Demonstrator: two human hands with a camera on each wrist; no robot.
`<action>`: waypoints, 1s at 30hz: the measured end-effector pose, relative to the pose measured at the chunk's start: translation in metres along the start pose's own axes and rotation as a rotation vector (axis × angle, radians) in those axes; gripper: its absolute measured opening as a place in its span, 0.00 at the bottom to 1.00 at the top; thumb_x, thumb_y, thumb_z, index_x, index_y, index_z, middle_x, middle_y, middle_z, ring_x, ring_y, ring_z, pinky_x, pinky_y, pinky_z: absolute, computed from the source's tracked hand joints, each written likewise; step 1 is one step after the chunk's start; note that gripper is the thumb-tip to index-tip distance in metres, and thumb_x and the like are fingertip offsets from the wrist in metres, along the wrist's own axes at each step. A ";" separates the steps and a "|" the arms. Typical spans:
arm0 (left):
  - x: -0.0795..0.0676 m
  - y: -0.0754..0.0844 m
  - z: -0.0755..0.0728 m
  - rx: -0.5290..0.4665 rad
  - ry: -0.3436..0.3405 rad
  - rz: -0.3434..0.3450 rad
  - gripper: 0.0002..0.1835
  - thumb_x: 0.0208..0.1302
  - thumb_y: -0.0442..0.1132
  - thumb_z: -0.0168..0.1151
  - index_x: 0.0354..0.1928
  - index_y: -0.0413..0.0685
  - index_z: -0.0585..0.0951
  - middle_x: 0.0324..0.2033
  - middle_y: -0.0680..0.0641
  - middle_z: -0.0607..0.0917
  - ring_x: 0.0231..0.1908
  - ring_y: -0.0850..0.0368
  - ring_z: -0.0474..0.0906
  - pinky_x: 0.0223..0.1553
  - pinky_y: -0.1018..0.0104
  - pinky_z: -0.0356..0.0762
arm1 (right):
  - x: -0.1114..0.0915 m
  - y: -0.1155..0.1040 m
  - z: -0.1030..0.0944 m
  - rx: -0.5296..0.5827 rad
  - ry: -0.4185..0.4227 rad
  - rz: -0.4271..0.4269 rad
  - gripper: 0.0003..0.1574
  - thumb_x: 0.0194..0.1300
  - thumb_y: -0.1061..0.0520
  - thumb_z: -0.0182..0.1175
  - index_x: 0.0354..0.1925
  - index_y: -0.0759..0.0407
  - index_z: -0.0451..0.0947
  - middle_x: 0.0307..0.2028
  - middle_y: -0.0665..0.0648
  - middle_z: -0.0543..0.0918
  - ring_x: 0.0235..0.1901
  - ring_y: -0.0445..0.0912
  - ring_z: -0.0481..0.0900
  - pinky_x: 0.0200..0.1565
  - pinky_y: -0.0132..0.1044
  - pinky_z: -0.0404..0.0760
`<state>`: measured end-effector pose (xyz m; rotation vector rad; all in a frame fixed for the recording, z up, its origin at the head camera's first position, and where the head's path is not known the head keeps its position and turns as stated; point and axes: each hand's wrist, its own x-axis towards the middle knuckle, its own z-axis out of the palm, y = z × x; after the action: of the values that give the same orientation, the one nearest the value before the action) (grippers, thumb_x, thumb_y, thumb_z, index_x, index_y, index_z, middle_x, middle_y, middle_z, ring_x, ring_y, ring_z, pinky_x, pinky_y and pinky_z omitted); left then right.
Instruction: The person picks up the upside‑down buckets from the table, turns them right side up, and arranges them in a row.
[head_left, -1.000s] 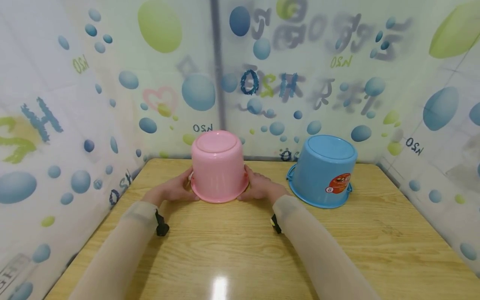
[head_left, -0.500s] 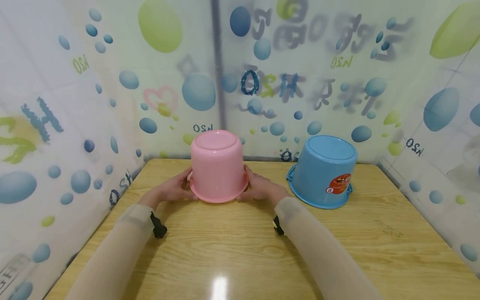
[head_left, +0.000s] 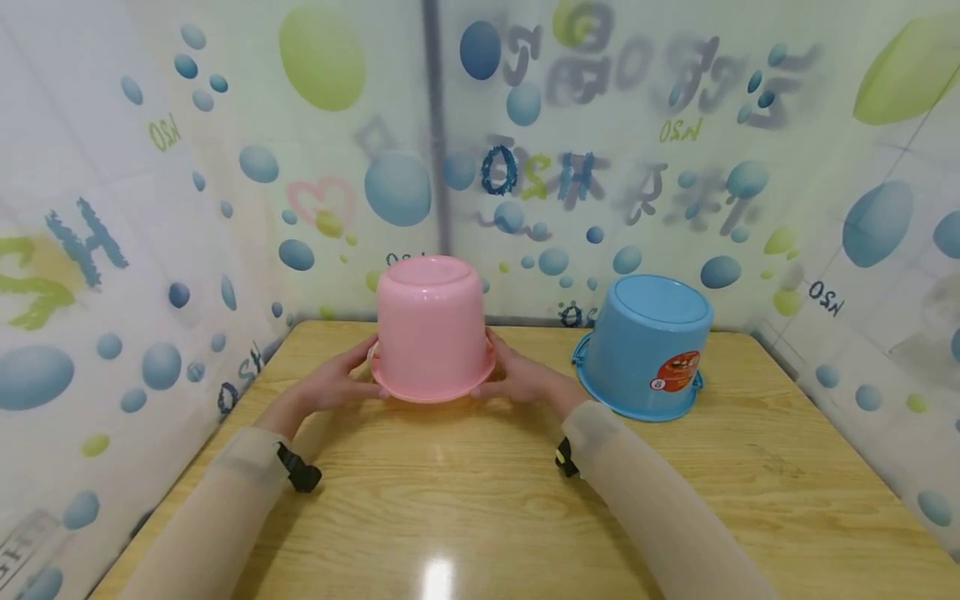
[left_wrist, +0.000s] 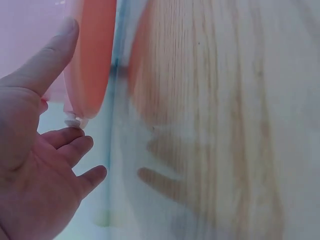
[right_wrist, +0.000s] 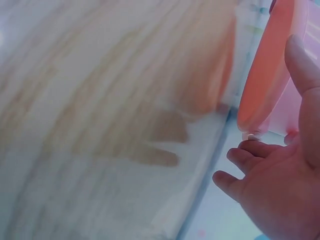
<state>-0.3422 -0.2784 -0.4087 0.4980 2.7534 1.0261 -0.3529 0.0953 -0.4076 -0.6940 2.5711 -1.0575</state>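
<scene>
A pink bucket (head_left: 431, 333) is upside down between my two hands at the far side of the table. My left hand (head_left: 337, 387) holds its left side at the rim, the thumb on the near side and the fingers reaching behind. On the opposite side my right hand (head_left: 521, 379) holds the rim in the same way. Both wrist views show a gap between the bucket's rim (left_wrist: 92, 60) and the wood, with the reflection of rim and fingers below. A small white handle joint (left_wrist: 75, 120) sits by the left fingertips. The bucket's inside is hidden.
To the right a blue bucket (head_left: 648, 350) with a red label stands upside down, its handle hanging at the side. The wooden table (head_left: 450, 483) ends against a patterned curtain (head_left: 397, 108) behind the buckets, with further printed sheets on both sides.
The pink bucket has risen off the table and shifted slightly left, with both hands still on it. My wrists have moved a little apart and nearer. The blue bucket has stayed put.
</scene>
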 end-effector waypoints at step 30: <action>-0.042 0.035 -0.002 -0.134 0.138 0.102 0.45 0.67 0.62 0.64 0.78 0.86 0.48 0.81 0.52 0.50 0.77 0.35 0.55 0.72 0.38 0.61 | -0.040 -0.025 -0.009 0.090 0.130 -0.080 0.56 0.65 0.24 0.58 0.78 0.17 0.33 0.81 0.43 0.45 0.79 0.57 0.53 0.73 0.66 0.59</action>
<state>-0.2951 -0.2702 -0.3831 0.5718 2.7770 1.3050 -0.3146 0.1066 -0.3806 -0.7329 2.6032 -1.2749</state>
